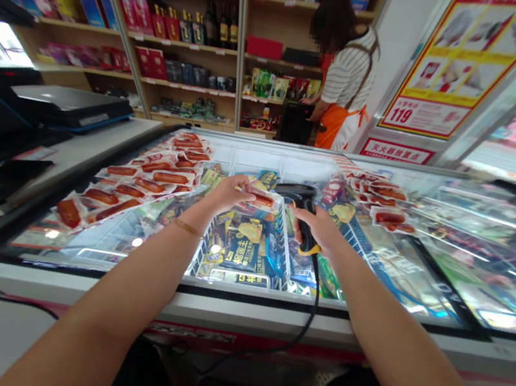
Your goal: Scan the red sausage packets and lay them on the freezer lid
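My left hand (231,194) pinches one end of a packaged sausage (264,200), a reddish-brown piece in a clear wrapper, held above the glass-topped freezer (98,243). My right hand (318,230) is wrapped round the grip of a black and yellow barcode scanner (300,192). The scanner's head points left, close to the sausage pack. Its black cable (314,300) hangs down over the freezer's front edge. On the left of the glass lie several packed sausages (153,176) in rows, and a smaller group of packed sausages (384,200) lies on the right.
Inside the freezer, bagged goods (243,243) sit in white wire baskets. At the left a scale-like device (76,105) stands on a counter. Behind the freezer, a person in an orange apron (340,124) stands by shelves (188,45) of boxes and bottles. A red-yellow poster (458,68) hangs at right.
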The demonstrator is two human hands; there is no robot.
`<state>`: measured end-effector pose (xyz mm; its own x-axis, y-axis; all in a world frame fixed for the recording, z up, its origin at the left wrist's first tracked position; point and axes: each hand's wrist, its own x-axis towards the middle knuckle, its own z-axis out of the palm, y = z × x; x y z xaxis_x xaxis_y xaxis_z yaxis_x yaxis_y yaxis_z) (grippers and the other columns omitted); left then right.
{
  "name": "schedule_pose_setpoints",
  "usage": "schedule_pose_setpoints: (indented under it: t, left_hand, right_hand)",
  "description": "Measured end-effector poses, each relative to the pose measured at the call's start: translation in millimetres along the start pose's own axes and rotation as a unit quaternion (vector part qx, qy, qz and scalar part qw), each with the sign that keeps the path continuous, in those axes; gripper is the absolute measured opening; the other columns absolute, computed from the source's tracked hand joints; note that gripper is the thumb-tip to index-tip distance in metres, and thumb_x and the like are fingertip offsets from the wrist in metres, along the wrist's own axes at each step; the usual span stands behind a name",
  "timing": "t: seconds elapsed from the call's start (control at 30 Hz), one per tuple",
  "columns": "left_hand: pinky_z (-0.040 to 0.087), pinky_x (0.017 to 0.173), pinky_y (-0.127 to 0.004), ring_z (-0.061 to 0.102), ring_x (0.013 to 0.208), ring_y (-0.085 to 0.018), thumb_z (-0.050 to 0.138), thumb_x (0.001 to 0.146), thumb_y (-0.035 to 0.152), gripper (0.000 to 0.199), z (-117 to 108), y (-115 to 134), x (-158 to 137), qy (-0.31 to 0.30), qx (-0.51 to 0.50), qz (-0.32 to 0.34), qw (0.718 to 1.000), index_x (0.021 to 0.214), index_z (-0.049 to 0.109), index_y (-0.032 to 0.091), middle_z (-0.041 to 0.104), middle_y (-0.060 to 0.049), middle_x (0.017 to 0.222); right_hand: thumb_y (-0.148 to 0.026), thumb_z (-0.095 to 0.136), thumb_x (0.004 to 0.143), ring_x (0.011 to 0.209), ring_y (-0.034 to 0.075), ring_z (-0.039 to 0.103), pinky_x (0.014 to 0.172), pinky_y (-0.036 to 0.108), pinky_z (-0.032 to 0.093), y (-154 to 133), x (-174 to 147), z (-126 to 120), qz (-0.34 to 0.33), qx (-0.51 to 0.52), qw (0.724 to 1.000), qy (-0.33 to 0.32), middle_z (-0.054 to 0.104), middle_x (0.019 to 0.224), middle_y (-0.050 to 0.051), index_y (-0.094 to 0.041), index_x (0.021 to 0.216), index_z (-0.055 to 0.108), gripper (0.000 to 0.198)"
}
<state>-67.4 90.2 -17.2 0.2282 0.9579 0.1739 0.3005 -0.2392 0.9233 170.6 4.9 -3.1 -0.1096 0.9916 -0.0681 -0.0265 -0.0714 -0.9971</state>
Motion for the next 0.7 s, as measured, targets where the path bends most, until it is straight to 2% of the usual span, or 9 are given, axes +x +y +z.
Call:
schedule_pose_setpoints:
  t: [0.13, 0.27, 0.43, 0.6, 0.7]
  left_hand:
    - [0.055, 0.077, -0.035, 0.066, 0.073, -0.018, 0.075, 0.060, 0.027, 0.034, -0.9, -8.3, 4.5, 0.021, -0.047, -0.009, 0.999, 0.091, 0.072, 0.012, 0.069, -0.003, 0.075]
    - [0.054, 0.085, -0.036, 0.069, 0.089, -0.022, 0.074, 0.059, 0.019, 0.050, -2.3, -11.9, 7.5, 0.032, -0.036, 0.009, 0.999, 0.108, 0.071, 0.011, 0.073, -0.007, 0.093]
    - [0.052, 0.094, -0.035, 0.068, 0.099, -0.020, 0.063, 0.063, 0.010, 0.051, -3.0, -17.9, 13.0, 0.033, -0.051, 0.099, 0.993, 0.114, 0.069, 0.016, 0.063, -0.010, 0.124]
    - [0.050, 0.100, -0.036, 0.065, 0.108, -0.020, 0.059, 0.065, 0.006, 0.053, -4.5, -24.6, 17.8, 0.066, -0.084, 0.145, 0.984, 0.117, 0.066, 0.016, 0.056, -0.012, 0.127]
    - [0.050, 0.100, -0.037, 0.064, 0.111, -0.021, 0.057, 0.066, 0.004, 0.054, -6.4, -25.0, 18.5, 0.090, -0.078, 0.148, 0.982, 0.119, 0.064, 0.016, 0.054, -0.011, 0.129]
  right_hand:
    - [-0.034, 0.070, 0.074, 0.034, 0.012, 0.051, 0.034, 0.023, 0.040, -1.0, -0.2, -0.1, -0.003, 0.001, 1.000, -0.002, 0.058, 0.051, -0.003, -0.019, 0.085, 0.053, 0.025]
    - [-0.034, 0.070, 0.074, 0.035, 0.013, 0.052, 0.035, 0.024, 0.041, -0.6, -0.9, 1.2, -0.003, -0.001, 1.000, 0.002, 0.057, 0.051, -0.004, -0.019, 0.088, 0.053, 0.027]
    - [-0.038, 0.071, 0.073, 0.036, 0.013, 0.053, 0.035, 0.024, 0.041, -2.4, -8.8, 6.2, -0.012, -0.004, 1.000, -0.004, 0.058, 0.053, -0.004, -0.020, 0.090, 0.052, 0.031]
    - [-0.041, 0.071, 0.072, 0.037, 0.012, 0.053, 0.037, 0.024, 0.043, -7.1, -24.3, 15.2, -0.041, 0.001, 0.999, -0.018, 0.058, 0.055, -0.005, -0.021, 0.084, 0.048, 0.033]
    - [-0.043, 0.070, 0.074, 0.037, 0.012, 0.053, 0.038, 0.024, 0.043, -8.3, -31.2, 19.7, -0.051, -0.005, 0.998, -0.034, 0.057, 0.054, -0.005, -0.021, 0.082, 0.048, 0.032]
